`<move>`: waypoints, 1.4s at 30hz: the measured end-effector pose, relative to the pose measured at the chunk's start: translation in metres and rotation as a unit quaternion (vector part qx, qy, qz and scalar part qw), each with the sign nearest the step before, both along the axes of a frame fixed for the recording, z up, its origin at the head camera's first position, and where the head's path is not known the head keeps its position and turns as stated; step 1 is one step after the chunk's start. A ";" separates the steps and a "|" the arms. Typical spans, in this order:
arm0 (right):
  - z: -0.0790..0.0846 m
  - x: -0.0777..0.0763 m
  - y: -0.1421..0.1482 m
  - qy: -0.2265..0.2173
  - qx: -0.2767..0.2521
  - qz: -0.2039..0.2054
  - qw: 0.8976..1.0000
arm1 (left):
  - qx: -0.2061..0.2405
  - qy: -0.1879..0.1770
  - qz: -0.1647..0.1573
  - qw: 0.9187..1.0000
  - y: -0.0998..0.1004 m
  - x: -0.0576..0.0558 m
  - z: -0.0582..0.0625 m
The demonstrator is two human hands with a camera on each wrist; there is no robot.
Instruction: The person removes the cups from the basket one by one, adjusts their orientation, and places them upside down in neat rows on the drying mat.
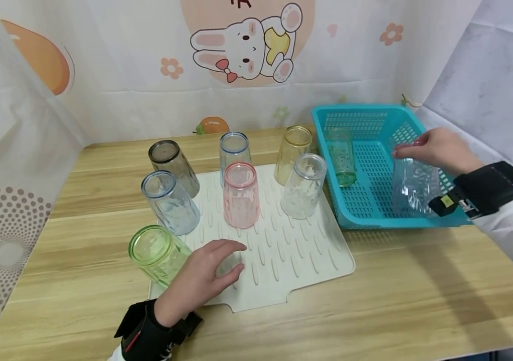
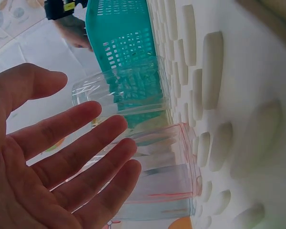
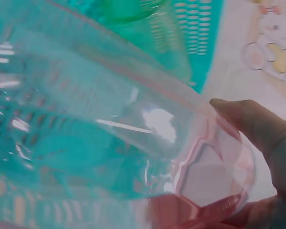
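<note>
My right hand (image 1: pixel 441 150) grips the thick base of a clear, pink-tinged drinking glass (image 3: pixel 200 167), thumb on one side and fingers on the other. That glass hangs base up inside the turquoise basket (image 1: pixel 351 220). Over the ribbed white mat (image 1: pixel 279 250), my left hand (image 1: pixel 197 276) hovers with fingers spread and nothing held. Just behind it is a green glass (image 1: pixel 152 245), partly hidden by the hand. A pink glass (image 1: pixel 241 200), a clear glass (image 1: pixel 303 188) and a blue glass (image 1: pixel 172 205) stand base up on the mat.
Farther back are another blue glass (image 1: pixel 234 150), a yellow glass (image 1: pixel 293 150) and a dark grey glass (image 1: pixel 177 168). A green-tinted glass (image 1: pixel 342 158) is at the basket's left side. A printed curtain (image 1: pixel 125 110) closes off the back of the wooden table (image 1: pixel 80 281).
</note>
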State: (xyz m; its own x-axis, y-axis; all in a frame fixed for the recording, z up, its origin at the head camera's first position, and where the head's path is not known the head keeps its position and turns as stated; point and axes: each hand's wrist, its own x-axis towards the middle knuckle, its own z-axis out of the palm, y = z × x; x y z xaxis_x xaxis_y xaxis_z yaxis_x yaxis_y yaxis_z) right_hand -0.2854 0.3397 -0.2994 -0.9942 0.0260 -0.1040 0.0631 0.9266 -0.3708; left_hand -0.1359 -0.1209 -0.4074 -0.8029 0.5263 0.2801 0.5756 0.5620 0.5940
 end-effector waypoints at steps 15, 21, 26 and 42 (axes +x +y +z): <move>0.044 0.020 -0.033 0.052 -0.036 0.003 0.998 | 0.007 0.004 -0.003 1.000 0.003 0.000 0.000; 0.053 0.029 -0.043 0.070 -0.030 0.008 0.997 | 0.003 0.014 0.000 1.000 0.006 -0.003 0.006; 0.058 0.040 -0.049 0.082 -0.029 0.010 0.996 | 0.010 0.033 0.007 0.999 0.011 -0.006 0.016; 0.070 0.083 -0.101 0.172 -0.087 0.082 0.978 | 0.064 0.094 0.002 0.993 0.031 -0.013 0.043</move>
